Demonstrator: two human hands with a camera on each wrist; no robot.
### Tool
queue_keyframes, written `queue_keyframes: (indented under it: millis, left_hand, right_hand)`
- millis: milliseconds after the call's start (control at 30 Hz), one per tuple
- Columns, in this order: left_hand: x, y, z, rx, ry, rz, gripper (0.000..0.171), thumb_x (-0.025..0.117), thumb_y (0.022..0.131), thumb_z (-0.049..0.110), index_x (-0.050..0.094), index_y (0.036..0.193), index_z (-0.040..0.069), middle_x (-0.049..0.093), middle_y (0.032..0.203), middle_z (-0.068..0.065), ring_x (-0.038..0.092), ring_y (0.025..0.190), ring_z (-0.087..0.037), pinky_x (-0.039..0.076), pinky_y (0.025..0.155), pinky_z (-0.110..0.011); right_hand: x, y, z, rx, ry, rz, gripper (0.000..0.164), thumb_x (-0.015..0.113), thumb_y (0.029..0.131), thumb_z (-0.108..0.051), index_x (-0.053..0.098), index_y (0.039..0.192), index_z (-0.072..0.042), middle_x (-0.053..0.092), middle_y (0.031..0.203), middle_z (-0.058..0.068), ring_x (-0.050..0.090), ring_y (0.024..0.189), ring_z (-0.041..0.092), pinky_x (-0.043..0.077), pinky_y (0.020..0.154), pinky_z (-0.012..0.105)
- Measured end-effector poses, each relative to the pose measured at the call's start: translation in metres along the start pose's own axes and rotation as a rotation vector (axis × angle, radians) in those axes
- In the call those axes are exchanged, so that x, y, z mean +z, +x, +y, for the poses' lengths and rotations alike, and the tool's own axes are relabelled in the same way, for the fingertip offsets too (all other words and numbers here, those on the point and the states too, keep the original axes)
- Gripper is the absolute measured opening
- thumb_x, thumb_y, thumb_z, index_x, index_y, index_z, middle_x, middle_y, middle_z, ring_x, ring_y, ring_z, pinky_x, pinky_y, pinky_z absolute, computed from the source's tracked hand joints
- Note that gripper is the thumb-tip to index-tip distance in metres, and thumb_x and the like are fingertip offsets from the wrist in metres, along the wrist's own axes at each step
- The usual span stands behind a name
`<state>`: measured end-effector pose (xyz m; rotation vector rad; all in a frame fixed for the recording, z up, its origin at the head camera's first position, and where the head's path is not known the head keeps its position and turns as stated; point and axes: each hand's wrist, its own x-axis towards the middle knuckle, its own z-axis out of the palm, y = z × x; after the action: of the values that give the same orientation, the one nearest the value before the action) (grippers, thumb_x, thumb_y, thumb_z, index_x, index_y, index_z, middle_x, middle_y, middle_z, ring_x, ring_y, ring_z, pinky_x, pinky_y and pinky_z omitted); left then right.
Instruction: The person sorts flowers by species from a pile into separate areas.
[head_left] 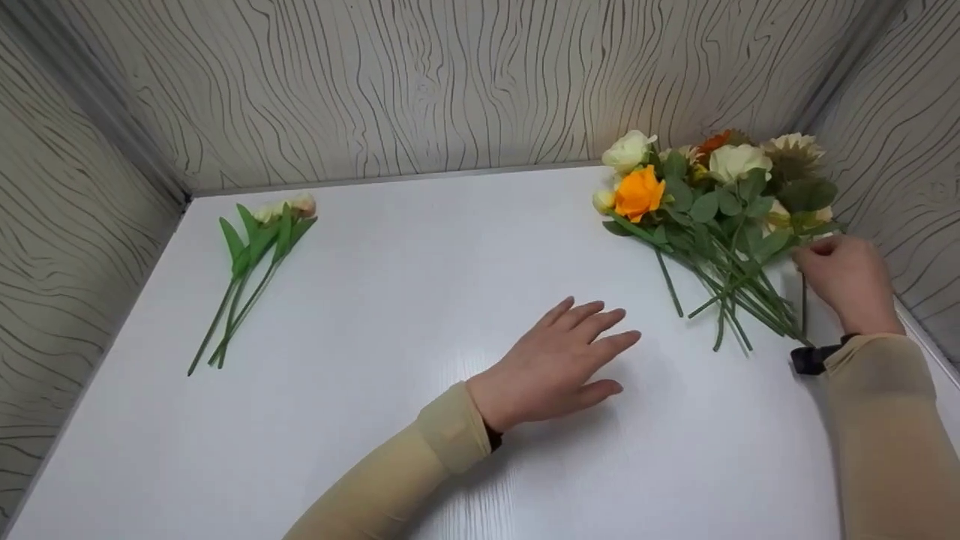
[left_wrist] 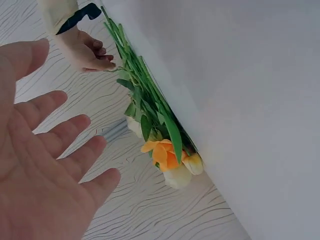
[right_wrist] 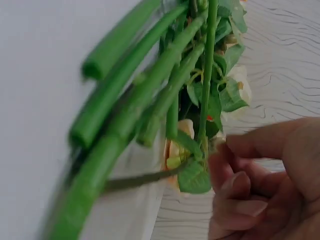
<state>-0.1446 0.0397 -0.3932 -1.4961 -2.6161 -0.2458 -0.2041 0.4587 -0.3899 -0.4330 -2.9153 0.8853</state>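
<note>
Over the middle of the white table my left hand (head_left: 551, 367) hovers with its fingers spread, holding nothing. My right hand (head_left: 847, 281) is at the right edge of a pile of flowers (head_left: 720, 217), thumb and forefinger pinching a thin flower stem. That right hand (right_wrist: 265, 185) has its other fingers curled in the right wrist view, close to a green leaf (right_wrist: 194, 179). The pile has an orange rose (head_left: 639, 193), white blooms (head_left: 739, 163) and many crossed green stems (right_wrist: 150, 95). Its blooms point toward the back wall, its stem ends toward the person.
Several pale tulips (head_left: 255, 251) with green leaves lie together at the left of the table (head_left: 420, 262). Wood-grain patterned panels (head_left: 390, 90) stand along the back and both sides. The flower pile lies near the back right corner.
</note>
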Motion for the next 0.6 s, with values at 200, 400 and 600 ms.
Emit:
queue_keyframes:
  millis: [200, 400, 600]
  left_hand:
    - [0.006, 0.009, 0.01, 0.022, -0.012, -0.007, 0.062, 0.057, 0.103, 0.048, 0.041, 0.158, 0.025, 0.037, 0.162, -0.002, 0.031, 0.15, -0.022, 0.017, 0.124, -0.044]
    - [0.009, 0.01, 0.011, 0.022, -0.01, -0.019, 0.062, 0.059, 0.103, 0.047, 0.041, 0.158, 0.025, 0.037, 0.162, -0.001, 0.031, 0.15, -0.021, 0.018, 0.124, -0.043]
    - [0.009, 0.009, 0.009, 0.016, -0.027, -0.024, 0.062, 0.059, 0.103, 0.046, 0.041, 0.158, 0.025, 0.036, 0.163, -0.001, 0.03, 0.15, -0.022, 0.018, 0.124, -0.043]
  right_hand:
    - [0.014, 0.006, -0.007, 0.001, 0.033, -0.122, 0.07, 0.054, 0.098, -0.062, 0.071, 0.106, 0.006, 0.071, 0.086, 0.011, 0.047, 0.057, 0.021, 0.041, 0.047, 0.04]
    - [0.017, 0.01, -0.006, 0.06, 0.216, -0.236, 0.053, 0.06, 0.1, -0.054, 0.07, 0.093, -0.003, 0.067, 0.076, 0.001, 0.055, 0.063, 0.015, 0.05, 0.058, 0.032]
    - [0.013, 0.012, -0.003, 0.161, 0.58, -0.303, 0.036, 0.063, 0.102, -0.04, 0.064, 0.109, -0.005, 0.066, 0.079, -0.002, 0.055, 0.062, 0.006, 0.05, 0.056, 0.022]
